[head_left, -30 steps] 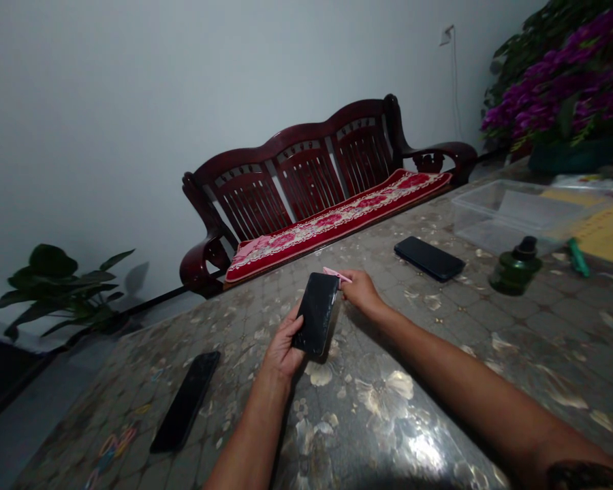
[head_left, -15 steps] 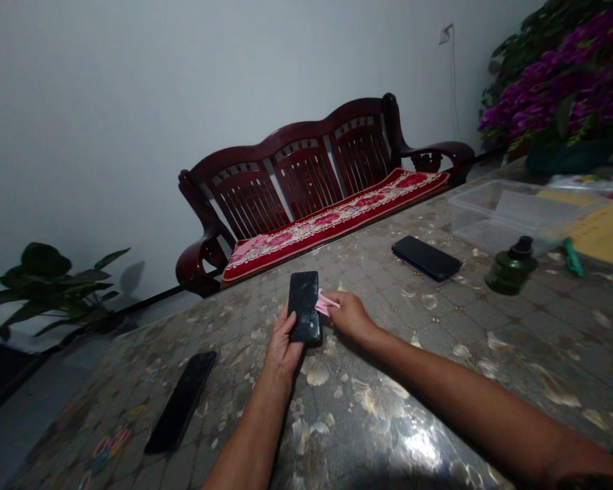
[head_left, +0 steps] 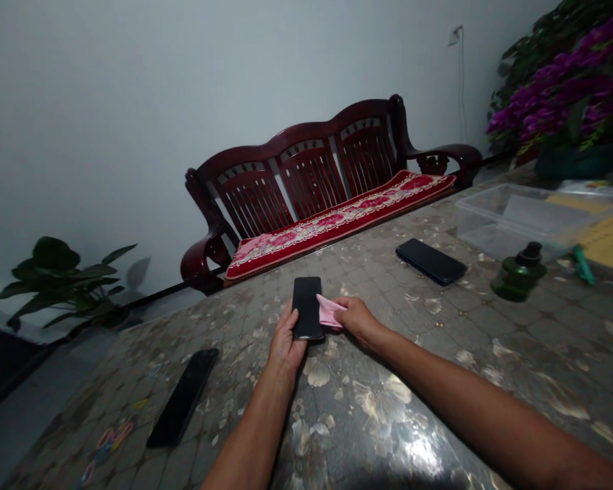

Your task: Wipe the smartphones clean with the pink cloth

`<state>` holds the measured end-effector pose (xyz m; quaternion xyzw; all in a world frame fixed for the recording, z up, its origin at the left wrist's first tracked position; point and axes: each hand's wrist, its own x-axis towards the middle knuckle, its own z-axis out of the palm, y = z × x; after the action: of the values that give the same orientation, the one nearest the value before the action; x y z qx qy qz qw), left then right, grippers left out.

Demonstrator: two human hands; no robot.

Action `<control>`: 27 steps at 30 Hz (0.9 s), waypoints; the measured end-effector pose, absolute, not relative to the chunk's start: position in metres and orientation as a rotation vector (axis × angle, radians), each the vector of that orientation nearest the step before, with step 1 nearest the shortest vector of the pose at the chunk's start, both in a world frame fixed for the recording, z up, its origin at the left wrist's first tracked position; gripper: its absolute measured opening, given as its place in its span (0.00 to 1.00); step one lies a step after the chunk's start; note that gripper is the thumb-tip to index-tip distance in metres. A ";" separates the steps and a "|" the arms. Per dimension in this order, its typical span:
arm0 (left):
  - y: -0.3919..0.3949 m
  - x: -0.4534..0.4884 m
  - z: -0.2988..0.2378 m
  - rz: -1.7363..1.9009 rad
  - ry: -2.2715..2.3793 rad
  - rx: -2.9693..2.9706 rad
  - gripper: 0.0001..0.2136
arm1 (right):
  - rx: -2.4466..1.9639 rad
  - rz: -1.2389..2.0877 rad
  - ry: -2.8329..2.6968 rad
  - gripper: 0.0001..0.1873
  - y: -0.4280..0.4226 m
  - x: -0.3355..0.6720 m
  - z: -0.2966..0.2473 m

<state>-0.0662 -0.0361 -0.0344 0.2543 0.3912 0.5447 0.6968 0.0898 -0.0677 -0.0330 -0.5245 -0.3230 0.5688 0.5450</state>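
Note:
My left hand (head_left: 285, 344) grips a black phone (head_left: 307, 306) by its lower end, screen up, just above the flower-patterned table (head_left: 368, 415). My right hand (head_left: 356, 317) pinches a small pink cloth (head_left: 328, 310) whose edge touches the phone's right side. Both forearms reach in from the lower edge of the view.
A second black phone (head_left: 182, 397) lies at the left, a third phone (head_left: 430, 260) at the right. A small green bottle (head_left: 517, 275), a clear plastic box (head_left: 528, 216) and a green pen (head_left: 584, 265) sit far right. A wooden bench (head_left: 327, 184) and plants stand beyond the table.
The phone has gone from tilted to level in my left hand. My right hand has brought the pink cloth from the phone's top corner down onto its right edge.

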 end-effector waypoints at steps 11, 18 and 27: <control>-0.033 -0.087 -0.021 1.165 0.944 0.644 0.25 | -1.392 1.121 -1.015 0.25 -0.061 0.098 -0.048; -0.037 -0.075 -0.039 1.186 1.007 0.650 0.26 | -1.434 1.018 -1.208 0.26 -0.062 0.101 -0.048; -0.050 -0.069 -0.029 1.075 1.123 0.905 0.20 | -1.481 0.616 -1.764 0.20 -0.073 0.095 -0.047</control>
<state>-0.0692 -0.0502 -0.0288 0.3939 0.4889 0.4681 0.6219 0.0947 -0.0734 -0.0468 -0.5772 -0.6875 0.2401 0.3694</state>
